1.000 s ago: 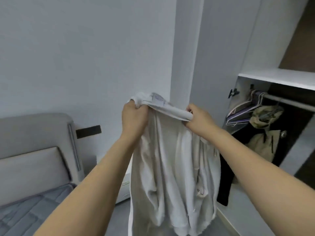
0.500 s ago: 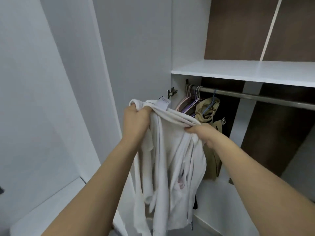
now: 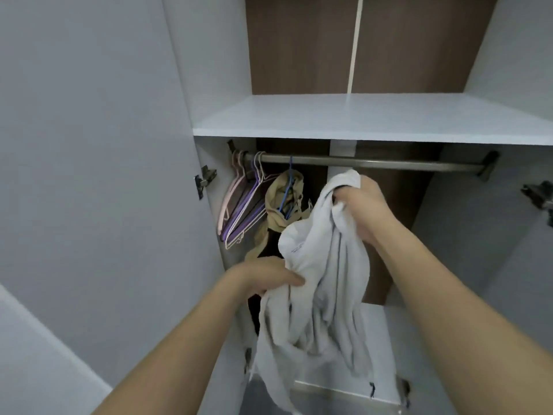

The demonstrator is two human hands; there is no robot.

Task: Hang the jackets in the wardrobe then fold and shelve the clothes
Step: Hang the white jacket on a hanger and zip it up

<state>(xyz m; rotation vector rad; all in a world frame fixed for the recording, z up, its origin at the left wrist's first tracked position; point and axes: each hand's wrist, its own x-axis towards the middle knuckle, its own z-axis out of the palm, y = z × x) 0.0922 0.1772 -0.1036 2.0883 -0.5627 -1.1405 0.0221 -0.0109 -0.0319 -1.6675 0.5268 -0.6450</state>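
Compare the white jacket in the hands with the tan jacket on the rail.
The white jacket is off any hanger, bunched in the left hand and right hand; the tan jacket hangs from a blue hanger on the rail. White sits lower and nearer. Both are crumpled.

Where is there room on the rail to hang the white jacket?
The rail is bare from the tan jacket to its right bracket, above the right hand. The left end is crowded with empty hangers. The shelf above is bare too.
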